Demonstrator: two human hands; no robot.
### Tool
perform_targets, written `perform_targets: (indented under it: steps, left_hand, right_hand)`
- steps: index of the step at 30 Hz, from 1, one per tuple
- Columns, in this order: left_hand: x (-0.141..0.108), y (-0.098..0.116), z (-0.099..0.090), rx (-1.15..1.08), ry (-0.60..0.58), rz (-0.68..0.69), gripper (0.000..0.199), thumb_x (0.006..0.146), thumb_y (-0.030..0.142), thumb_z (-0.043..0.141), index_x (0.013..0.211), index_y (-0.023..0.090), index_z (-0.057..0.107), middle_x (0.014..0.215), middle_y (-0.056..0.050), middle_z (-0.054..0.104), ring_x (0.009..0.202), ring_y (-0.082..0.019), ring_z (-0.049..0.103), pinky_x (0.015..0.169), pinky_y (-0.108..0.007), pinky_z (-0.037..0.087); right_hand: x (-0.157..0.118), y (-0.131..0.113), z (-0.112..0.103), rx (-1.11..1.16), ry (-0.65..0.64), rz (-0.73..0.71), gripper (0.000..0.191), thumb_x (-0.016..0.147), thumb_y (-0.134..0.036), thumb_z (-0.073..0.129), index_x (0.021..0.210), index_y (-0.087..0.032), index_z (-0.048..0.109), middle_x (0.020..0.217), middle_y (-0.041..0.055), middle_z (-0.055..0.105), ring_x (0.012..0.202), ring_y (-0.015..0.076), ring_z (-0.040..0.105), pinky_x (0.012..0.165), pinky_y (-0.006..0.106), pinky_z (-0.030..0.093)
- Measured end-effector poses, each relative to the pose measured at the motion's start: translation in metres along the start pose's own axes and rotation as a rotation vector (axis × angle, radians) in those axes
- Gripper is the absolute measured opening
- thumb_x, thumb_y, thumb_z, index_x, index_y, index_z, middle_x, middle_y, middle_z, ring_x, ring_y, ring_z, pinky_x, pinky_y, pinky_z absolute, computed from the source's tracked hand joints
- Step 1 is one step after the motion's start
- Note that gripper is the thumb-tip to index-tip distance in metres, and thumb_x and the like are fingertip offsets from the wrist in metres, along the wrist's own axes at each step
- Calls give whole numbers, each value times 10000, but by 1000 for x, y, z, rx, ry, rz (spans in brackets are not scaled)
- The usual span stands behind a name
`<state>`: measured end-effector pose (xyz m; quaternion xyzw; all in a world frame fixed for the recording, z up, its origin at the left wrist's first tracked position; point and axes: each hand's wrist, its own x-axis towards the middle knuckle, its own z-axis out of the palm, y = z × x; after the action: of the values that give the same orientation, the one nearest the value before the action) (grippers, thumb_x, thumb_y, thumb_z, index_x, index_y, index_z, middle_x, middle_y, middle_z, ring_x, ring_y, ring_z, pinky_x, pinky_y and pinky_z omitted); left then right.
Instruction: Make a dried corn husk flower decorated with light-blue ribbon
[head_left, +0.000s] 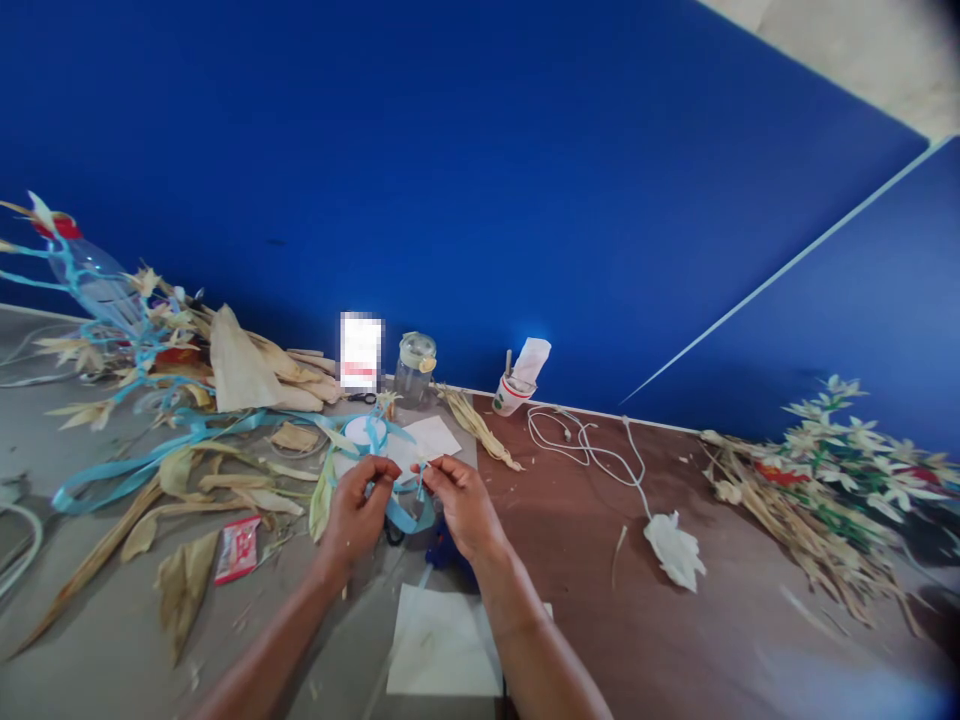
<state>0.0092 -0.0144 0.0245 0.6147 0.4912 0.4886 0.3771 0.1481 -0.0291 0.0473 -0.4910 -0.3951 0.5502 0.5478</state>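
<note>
Both hands are raised over the middle of the table, close together. My left hand (365, 505) has its fingers pinched near a light blue ribbon (405, 515); what lies between the fingertips is hard to make out. Thumb and forefinger of my right hand (459, 498) pinch a small light blue piece at the ribbon. Behind them are a white round item (364, 432) and a white paper (435, 438). Below my right hand, partly hidden by it, sits a dark blue object (448, 556).
Dried husks (247, 365) and a plastic bottle (97, 285) lie left. A glass jar (414, 372), a paper cup (513, 393) and a white cable (592, 450) are along the blue wall (480, 180). Crumpled tissue (675, 552) and husk flowers (862, 465) are right.
</note>
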Motion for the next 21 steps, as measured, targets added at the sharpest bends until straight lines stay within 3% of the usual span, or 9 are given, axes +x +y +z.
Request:
perform_targets:
  steps: [4, 9, 15, 17, 21]
  left_hand:
    - [-2, 2, 3, -32, -57, -31, 219, 795, 382, 529, 742, 185, 609, 685, -6, 585, 655, -157, 523, 615, -265, 418]
    - [-1, -1, 7, -130, -54, 4, 167, 783, 345, 566, 768, 186, 615, 753, -19, 604, 728, -164, 553, 680, -280, 447]
    - [-3, -3, 7, -207, 3, -90, 208, 777, 384, 578, 812, 183, 616, 697, -6, 599, 632, -144, 540, 588, -257, 446]
    - [-4, -2, 6, -160, 58, -16, 188, 793, 361, 576, 856, 187, 612, 752, -17, 603, 677, -150, 554, 627, -265, 461]
    - [-7, -3, 4, -25, 156, 275, 115, 791, 255, 605, 894, 204, 603, 837, -23, 578, 761, -155, 552, 722, -290, 467]
  right_hand:
    - [1, 2, -1, -10, -11, -36, 182, 700, -334, 648, 703, -157, 690, 561, -29, 498, 549, 90, 370, 520, 206, 299]
    - [2, 5, 0, -36, -22, -52, 193, 714, -349, 630, 723, -165, 686, 591, -20, 515, 556, 94, 390, 533, 208, 323]
    - [2, 9, -3, -138, -40, -114, 195, 769, -334, 588, 778, -169, 691, 614, -15, 523, 590, 112, 443, 557, 215, 350]
    - [3, 9, -4, -220, -35, -178, 176, 790, -304, 570, 760, -178, 689, 636, -11, 535, 629, 124, 471, 587, 223, 366]
    - [2, 5, -4, -358, -13, -297, 166, 803, -224, 539, 729, -179, 681, 721, 10, 582, 721, 145, 515, 676, 247, 390]
